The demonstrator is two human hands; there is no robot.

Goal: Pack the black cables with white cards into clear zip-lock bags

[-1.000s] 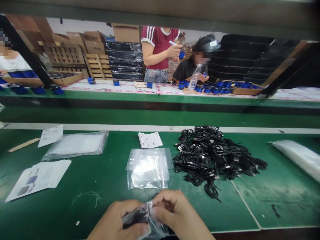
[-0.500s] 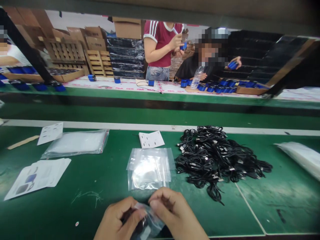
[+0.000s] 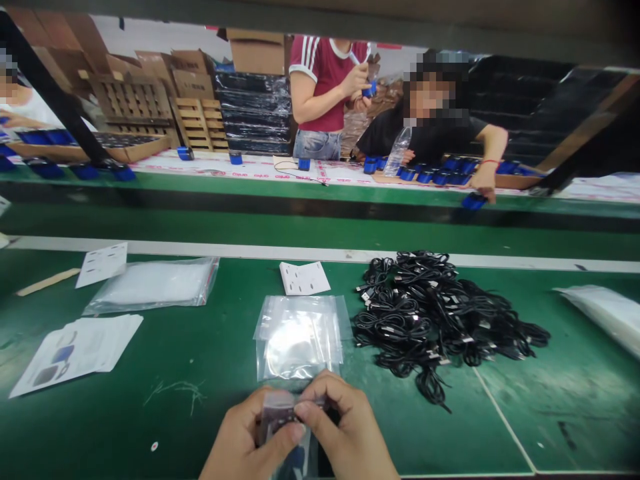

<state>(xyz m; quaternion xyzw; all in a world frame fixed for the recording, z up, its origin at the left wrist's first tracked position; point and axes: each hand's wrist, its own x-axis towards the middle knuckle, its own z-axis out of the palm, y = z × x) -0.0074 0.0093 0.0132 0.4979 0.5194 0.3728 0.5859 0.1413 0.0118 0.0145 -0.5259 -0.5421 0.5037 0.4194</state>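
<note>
Low in the middle, my left hand [image 3: 257, 433] grips a clear plastic bag [image 3: 277, 407] between thumb and fingers. The thumb and fingers of my right hand [image 3: 343, 420] pinch the same bag near its upper edge. Something dark shows through the plastic, partly covered by my fingers, and I cannot make out its kind. Just beyond my hands lies a stack of clear plastic bags [image 3: 300, 337]. Behind the stack sits a small pile of printed leaflets [image 3: 304, 279]. To the right is a heap of coiled black USB cables [image 3: 435, 317].
On the left lie a filled plastic bag [image 3: 155, 283], printed cards [image 3: 75, 350] and a tan strip [image 3: 47, 282]. A white plastic packet [image 3: 600, 310] is at far right. Across a raised ledge, co-workers handle blue devices [image 3: 475, 200] near a bottle [image 3: 399, 153].
My hands have come closer together, and the bag now stands more upright between them. Across the ledge, a co-worker's arm has come down and forward with a blue device.
</note>
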